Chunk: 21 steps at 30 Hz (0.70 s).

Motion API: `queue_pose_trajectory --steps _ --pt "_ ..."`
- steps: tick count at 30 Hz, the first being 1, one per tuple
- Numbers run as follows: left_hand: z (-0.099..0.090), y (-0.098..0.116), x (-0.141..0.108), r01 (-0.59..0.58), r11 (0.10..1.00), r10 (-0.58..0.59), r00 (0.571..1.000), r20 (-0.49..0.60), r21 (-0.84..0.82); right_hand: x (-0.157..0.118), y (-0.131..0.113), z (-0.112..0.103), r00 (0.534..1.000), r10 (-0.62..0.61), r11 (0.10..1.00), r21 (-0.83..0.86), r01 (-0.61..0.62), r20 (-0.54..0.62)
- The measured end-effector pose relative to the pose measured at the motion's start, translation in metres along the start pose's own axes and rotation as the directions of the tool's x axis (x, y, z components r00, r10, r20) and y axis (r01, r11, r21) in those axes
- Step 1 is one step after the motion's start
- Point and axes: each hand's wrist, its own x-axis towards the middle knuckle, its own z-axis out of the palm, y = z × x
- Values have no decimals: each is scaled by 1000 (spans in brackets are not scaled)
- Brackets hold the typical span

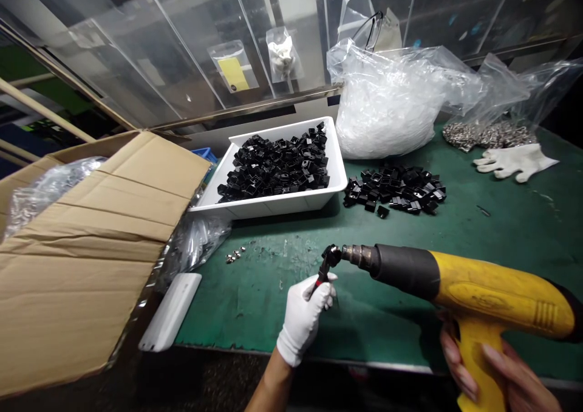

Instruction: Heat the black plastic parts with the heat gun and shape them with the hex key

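Observation:
My left hand (303, 318), in a white fabric glove, grips a slim dark tool with a red mark (322, 276), perhaps small pliers. A small black plastic part (331, 256) sits at the tool's tip. My bare right hand (496, 375) wraps around the handle of a yellow and black heat gun (478, 287). Its metal nozzle (359, 257) points left at the black part, with a small gap between them. My right hand's fingers are partly hidden behind the handle.
A white tray (273, 199) holds many black parts, and more lie piled on the green work mat (291, 302). Behind stand bags of clear plastic pieces (387, 105) and metal rings (489, 135). A spare white glove (517, 161) lies right; an open cardboard box (91, 236) sits left.

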Motion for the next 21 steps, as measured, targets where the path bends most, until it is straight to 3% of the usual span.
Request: queue_pose_trajectory --steps 21 --pt "-2 -7 0 -19 1000 19 1000 24 7 0 2 -2 1000 -26 1000 9 26 -2"
